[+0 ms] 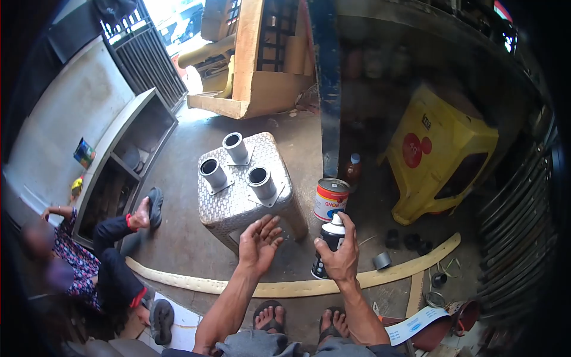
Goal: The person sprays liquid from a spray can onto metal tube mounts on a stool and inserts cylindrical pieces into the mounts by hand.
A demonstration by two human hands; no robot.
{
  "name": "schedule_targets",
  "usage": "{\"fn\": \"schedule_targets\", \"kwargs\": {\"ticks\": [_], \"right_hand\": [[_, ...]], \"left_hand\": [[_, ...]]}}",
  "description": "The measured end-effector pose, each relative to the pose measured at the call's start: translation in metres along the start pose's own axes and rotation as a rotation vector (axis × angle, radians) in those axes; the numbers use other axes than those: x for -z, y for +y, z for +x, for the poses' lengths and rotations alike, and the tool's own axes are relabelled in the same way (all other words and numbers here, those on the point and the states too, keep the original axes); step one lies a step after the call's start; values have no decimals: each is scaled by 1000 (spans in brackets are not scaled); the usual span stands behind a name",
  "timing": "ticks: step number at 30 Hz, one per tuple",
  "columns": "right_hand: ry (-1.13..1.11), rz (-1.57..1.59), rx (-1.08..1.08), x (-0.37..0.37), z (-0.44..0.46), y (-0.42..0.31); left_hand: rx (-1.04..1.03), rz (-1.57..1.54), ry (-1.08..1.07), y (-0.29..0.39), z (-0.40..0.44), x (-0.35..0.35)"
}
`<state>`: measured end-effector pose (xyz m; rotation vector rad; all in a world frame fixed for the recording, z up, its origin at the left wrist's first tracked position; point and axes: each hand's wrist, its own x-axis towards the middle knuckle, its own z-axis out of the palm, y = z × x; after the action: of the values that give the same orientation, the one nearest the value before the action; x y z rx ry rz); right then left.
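My right hand [343, 257] is wrapped round a black spray can [325, 266] with a white top, the index finger resting on its nozzle. Palm up and fingers spread, my left hand [260, 243] holds nothing, just in front of a silver woven-pattern stool [215, 205]. On the stool's top stand three short grey metal tubes with square base plates: one at the back [235, 149], one on the left [213, 172] and one at the front right [260, 183]. Behind the spray can is a red and white tin [331, 201].
A long pale curved strip [285, 289] lies across the floor before my feet. To the right are a yellow plastic stool [440, 154], a capped bottle [353, 168] and a loose grey ring [382, 260]. A person [77, 262] sits at the left by a cabinet [119, 149].
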<state>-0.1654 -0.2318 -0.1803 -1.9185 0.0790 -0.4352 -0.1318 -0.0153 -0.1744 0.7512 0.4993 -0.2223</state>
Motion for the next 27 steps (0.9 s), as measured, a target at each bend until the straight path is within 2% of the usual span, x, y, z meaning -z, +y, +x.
{"fn": "schedule_targets", "kwargs": {"ticks": [1,4,6,8,10,15,20,22,23,25,27], "right_hand": [[-9,-2,-3,2,-1,2],[-7,-74,42,7,-3,4],[-21,-16,-54,9,-5,6],[-28,-45,-53,10,-9,8],[-58,-26,-113,9,-10,11],[-90,-33,-137,7,-12,7],[-115,-45,-130,6,-15,5],[-123,-41,-141,6,-14,6],[-107,-82,-86,6,-15,10],[-90,-124,-31,7,-14,9],[-119,-54,-141,8,-14,2]], "left_hand": [[-49,-69,-21,1,2,-4],[-12,-154,-35,2,9,-9],[-7,-210,-44,0,11,-12],[2,-268,-44,-2,8,-12],[-6,-237,-106,0,6,-13],[-62,-227,-63,0,12,-15],[-70,-236,-93,4,19,-17],[-134,-238,-52,6,22,-19],[-135,-240,-54,5,26,-16],[-179,-28,-29,6,32,-11],[-184,-19,-25,8,33,-10]]}}
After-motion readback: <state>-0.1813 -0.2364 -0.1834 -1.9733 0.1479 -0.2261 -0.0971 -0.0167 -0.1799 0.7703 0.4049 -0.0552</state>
